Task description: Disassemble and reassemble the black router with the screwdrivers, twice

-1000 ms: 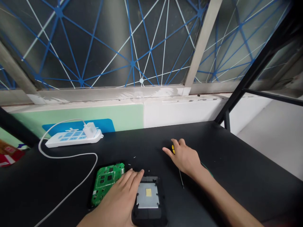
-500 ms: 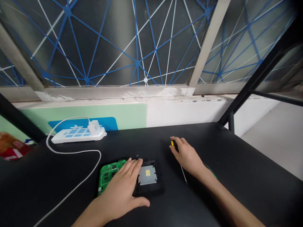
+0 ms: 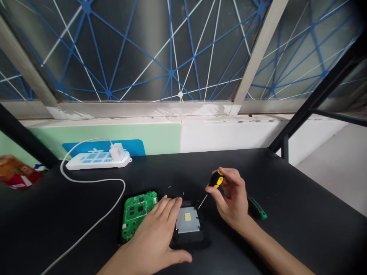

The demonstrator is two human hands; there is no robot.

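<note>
Black and yellow, the screwdriver point(image 3: 216, 179) sits in the right hand point(image 3: 231, 196), as the head view shows; the thumb and fingers close around its handle. Its thin shaft slants down to the left, the tip at the upper right corner of a silvery metal plate point(image 3: 183, 226). That plate, with a pale yellow pad point(image 3: 187, 217) on it, lies in a black casing point(image 3: 192, 240) on the dark desk point(image 3: 301, 202). The left hand point(image 3: 157, 233) is open and grips nothing, palm down, fingers together over the casing's left edge, thumb spread away; how firmly it presses, I cannot tell. Partly behind it lies a green circuit board point(image 3: 134, 208), left of the casing. Beside the right wrist rests a green-handled tool point(image 3: 259, 211), partly hidden. Farther back on the left stands a white power strip point(image 3: 97, 162) with a plug point(image 3: 117, 151) and cable point(image 3: 94, 180).
</note>
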